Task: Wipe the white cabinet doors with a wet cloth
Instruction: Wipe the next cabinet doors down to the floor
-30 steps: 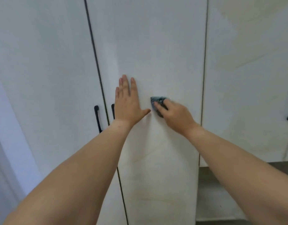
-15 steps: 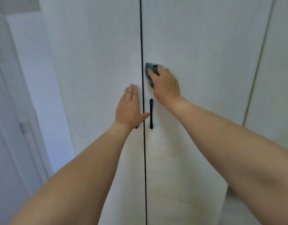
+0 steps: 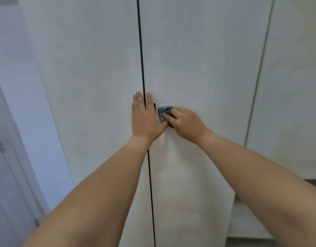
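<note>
Left hand [image 3: 145,120] flat, fingers straight, across door seam [image 3: 142,65]; right hand [image 3: 186,124] curled, gripping blue cloth [image 3: 162,112]; handle [image 3: 154,106] mostly hidden.

Door handle [image 3: 154,106] mostly behind left hand [image 3: 146,120] — cloth [image 3: 162,113] part-covered

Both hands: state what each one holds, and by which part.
The right hand grips the bunched blue cloth by its right side. The left hand holds nothing, flat across the door gap.

Soft, even daylight; mild blur throughout.
We see no glare on the white cabinet doors [image 3: 198,59], faint shadows beneath both forearms, a bluish cast at left, and wide-angle bending of door seams toward the edges.
</note>
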Available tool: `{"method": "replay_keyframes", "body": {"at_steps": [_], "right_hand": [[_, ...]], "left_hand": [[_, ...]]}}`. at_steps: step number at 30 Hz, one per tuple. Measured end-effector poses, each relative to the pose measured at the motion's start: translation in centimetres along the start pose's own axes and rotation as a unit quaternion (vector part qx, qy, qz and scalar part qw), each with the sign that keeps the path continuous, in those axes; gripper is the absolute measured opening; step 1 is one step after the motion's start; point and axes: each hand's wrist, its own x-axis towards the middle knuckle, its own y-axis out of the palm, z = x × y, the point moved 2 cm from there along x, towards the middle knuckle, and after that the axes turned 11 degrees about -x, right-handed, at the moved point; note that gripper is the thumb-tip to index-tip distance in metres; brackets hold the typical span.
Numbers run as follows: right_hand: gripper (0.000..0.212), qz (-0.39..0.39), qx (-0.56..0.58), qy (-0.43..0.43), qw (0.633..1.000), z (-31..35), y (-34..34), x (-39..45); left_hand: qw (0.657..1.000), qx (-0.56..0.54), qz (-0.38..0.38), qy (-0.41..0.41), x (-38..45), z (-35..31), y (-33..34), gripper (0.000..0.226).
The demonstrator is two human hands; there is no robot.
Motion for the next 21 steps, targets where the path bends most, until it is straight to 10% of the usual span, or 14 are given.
{"method": "replay_keyframes", "body": {"at_steps": [3,7,12,17,21], "right_hand": [[0.038,-0.022,-0.052,0.069,0.996,-4.3,-0.9,-2.7],[0.044,-0.069,0.014,0.436,0.897,-7.2,-1.9,-5.3],[0.044,0.033,0.009,0.139,0.990,-5.7,-1.8,-7.9],[0.029,-0.036,-0.028,0.446,0.894,-13.8,-4.0,-11.0],[0.021,-0.016,-0.029,0.409,0.912,-10.1,-2.8,-13.1]], "left_hand": [[1.000,0.009,0.002,-0.006,-0.5,-1.4,1.5,0.118],[1.000,0.020,0.004,0.008,-0.5,-4.1,3.1,0.122],[0.998,0.009,0.021,0.052,-0.5,-8.8,5.5,0.114],[0.998,0.006,0.044,0.037,-0.1,-10.9,6.7,0.128],[0.998,0.015,0.047,0.035,-0.1,-10.9,6.9,0.131]]}}
